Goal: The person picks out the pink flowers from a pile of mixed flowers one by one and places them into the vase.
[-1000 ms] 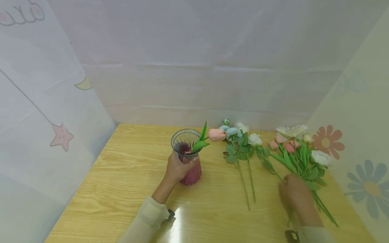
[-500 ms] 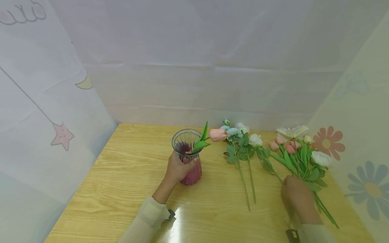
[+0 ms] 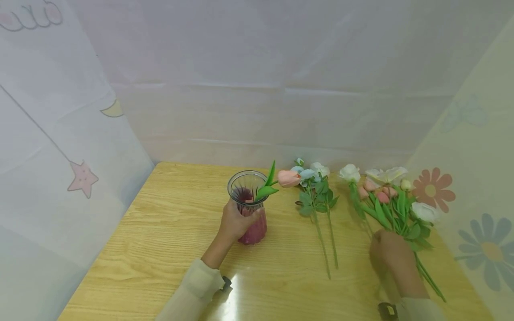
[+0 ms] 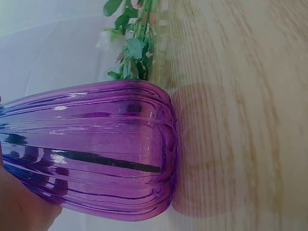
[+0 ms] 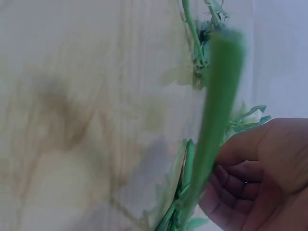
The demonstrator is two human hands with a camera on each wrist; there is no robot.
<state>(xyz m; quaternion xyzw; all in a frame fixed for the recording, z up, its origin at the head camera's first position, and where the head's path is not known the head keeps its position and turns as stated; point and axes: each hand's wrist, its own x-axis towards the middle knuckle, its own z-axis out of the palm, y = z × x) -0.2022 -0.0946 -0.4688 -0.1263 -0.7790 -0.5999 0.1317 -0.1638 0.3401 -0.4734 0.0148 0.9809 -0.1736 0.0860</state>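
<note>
My left hand (image 3: 237, 221) grips the purple ribbed glass vase (image 3: 255, 229) just below its rim, thumb across the front. The vase stands upright on the table, and a stem shows through its wall in the left wrist view. A pink tulip (image 3: 289, 178) with green leaves leans out over the rim to the right. My right hand (image 3: 395, 254) pinches the stem of a white rose (image 3: 350, 172), whose bloom points toward the back wall. In the right wrist view the thick green stem (image 5: 219, 91) crosses in front of curled fingers (image 5: 238, 183).
Right of the vase lie blue roses (image 3: 308, 174) and a white rose (image 3: 320, 168) on long stems. A bunch of pink tulips (image 3: 383, 196) and white flowers (image 3: 424, 210) lies beside the right hand. Printed cloth walls (image 3: 257, 111) border the wooden table (image 3: 160, 232).
The white rose in my right hand has swung right and back, away from the blue roses toward the pink tulips. My left hand and the vase stay put.
</note>
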